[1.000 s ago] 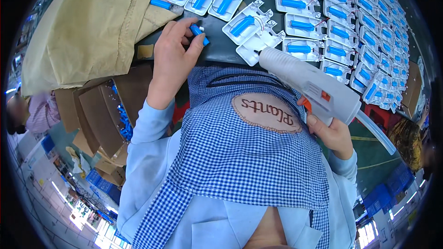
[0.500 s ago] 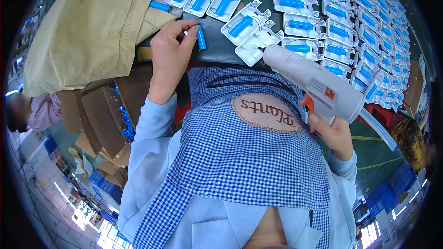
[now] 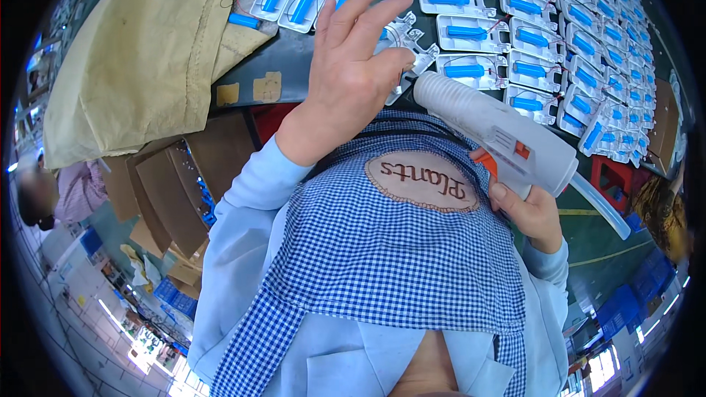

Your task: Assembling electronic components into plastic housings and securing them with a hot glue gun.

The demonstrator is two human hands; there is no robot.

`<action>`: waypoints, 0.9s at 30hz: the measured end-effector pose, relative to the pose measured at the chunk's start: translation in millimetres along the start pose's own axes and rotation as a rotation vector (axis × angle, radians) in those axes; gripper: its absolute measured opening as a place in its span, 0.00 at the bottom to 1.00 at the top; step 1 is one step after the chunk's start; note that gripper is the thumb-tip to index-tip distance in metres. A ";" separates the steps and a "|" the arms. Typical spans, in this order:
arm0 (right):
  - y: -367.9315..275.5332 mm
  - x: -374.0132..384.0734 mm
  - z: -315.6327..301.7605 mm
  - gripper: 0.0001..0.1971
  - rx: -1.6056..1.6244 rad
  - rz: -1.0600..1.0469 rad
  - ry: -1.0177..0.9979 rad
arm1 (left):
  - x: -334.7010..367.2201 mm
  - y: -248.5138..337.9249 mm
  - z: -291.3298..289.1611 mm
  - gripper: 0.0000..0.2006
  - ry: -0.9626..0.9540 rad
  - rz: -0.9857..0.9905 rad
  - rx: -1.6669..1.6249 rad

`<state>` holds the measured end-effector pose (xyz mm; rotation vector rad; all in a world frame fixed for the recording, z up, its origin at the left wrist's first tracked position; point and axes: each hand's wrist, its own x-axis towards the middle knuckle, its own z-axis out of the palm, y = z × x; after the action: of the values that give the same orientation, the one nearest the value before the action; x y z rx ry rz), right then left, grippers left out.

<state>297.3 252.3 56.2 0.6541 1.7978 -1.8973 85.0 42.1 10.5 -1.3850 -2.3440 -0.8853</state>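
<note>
White glue gun [image 3: 507, 132], clasped in your right hand [image 3: 531, 215], long axis slanting nozzle-first toward the housing [image 3: 424, 57] by the table's [image 3: 294, 66] near edge, just right of your nearer left hand [image 3: 347, 82], fingers spread, any hold beneath hidden.

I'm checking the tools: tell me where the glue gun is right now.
In the head view, the glue gun is right of centre, held in the person's right hand, just below the rows of white casings.
</note>
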 end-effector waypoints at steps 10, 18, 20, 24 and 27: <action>10.5 -0.9 -2.4 0.27 0.008 -0.074 0.016 | -6.8 -5.8 17.5 0.07 0.025 -0.020 0.075; 7.0 17.3 4.5 0.17 0.044 -0.135 -0.003 | -49.3 -4.0 -11.6 0.13 0.134 0.059 -0.103; 2.6 21.8 6.6 0.16 0.067 -0.131 -0.009 | -57.7 -4.1 -10.2 0.12 0.110 0.056 -0.101; 6.4 16.3 6.5 0.14 0.077 -0.132 0.005 | -65.4 -5.3 -8.2 0.12 0.096 0.013 -0.105; 9.0 11.5 10.9 0.19 0.095 -0.160 0.098 | -68.2 -6.0 -9.4 0.12 0.086 -0.010 -0.102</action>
<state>293.3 240.9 42.5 0.6643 1.8796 -2.1004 113.4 -13.1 -19.8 -1.3468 -2.2723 -1.0594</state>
